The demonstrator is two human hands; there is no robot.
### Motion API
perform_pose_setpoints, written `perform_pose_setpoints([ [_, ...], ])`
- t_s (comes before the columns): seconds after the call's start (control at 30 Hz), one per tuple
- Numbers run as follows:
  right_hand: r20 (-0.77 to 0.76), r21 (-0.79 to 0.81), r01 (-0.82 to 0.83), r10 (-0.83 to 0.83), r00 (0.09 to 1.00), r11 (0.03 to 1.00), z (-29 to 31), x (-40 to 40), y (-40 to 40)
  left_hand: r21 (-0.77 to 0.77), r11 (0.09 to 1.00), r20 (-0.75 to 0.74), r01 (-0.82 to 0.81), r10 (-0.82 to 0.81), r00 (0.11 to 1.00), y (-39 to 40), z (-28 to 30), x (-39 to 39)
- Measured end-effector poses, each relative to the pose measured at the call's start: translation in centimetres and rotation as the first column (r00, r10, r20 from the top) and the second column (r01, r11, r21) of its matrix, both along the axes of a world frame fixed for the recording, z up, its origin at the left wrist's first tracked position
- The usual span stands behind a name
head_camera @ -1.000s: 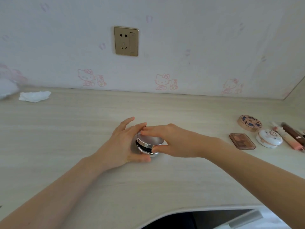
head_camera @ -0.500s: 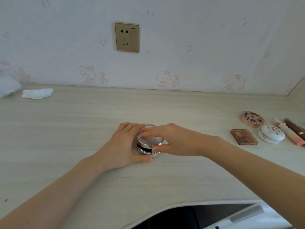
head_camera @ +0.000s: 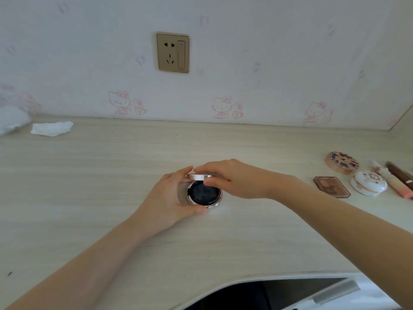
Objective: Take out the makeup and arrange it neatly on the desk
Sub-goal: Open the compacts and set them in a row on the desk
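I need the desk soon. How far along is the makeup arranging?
Done: a patterned compact, white compact, palette and tubes lie together at right. In hand: left hand and right hand hold the silver compact, lid raised. Left: closing and placing it.

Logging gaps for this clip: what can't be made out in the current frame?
Head view only:
- Compact lid: mostly covered by the right hand; its inside is unseen.
- Compact base: its left rim is hidden by the left hand.
- Brown tube: cut off by the right edge.
- White object at far left: blurred, unidentifiable.
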State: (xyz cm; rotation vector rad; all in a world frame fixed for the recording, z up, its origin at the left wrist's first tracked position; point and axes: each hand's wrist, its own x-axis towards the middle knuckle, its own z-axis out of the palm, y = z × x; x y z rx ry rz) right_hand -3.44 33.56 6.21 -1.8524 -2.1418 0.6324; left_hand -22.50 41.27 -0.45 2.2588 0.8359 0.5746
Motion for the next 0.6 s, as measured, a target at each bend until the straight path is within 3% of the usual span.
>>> perform_pose_setpoints([
  [0.4, -0.218, -0.081, 0.113, -0.128, 0.968, 0.990, 1.1, 0.5, 2.1, -0.035, 0.996, 0.120, -0.078, 0.082, 0.989, -0.2, -0.1, 0.3],
  [0.6, -0.366, -0.194, 0.212, -0.271, 0.890, 0.958, 1.3, 0.7, 2.2, -0.060, 0.994, 0.111, -0.089, 0.095, 0.989, 0.0, -0.3, 0.2],
])
